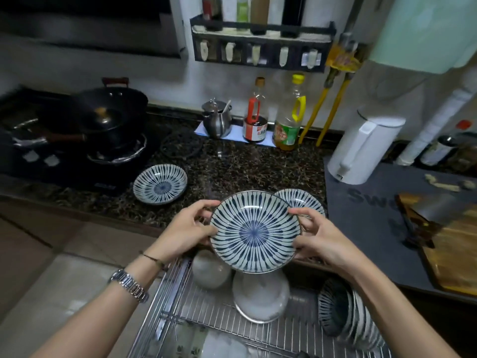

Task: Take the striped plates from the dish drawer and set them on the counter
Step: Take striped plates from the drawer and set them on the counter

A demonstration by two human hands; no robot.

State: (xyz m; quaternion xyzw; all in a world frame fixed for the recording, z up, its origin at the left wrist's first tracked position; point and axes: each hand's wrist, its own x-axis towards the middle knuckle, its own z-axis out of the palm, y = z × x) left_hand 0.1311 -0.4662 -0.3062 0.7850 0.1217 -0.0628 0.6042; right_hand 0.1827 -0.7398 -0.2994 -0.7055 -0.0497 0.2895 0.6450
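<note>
Both hands, left and right, pinch a striped plate by its rim at 9 and 3, fingers closed on it, level above the drawer. Two plates already sit on the counter; spares stand racked at 5.

Held plate: blue-and-white radial stripes, dark rim; tilted toward the camera, above the drawer's front edge.
Counter plate, left: same pattern; lying flat on the dark speckled counter, near the stove.
Counter plate, right: flat, partly hidden behind the held plate.
Drawer plates: several standing on edge in the wire dish drawer, right side.
</note>
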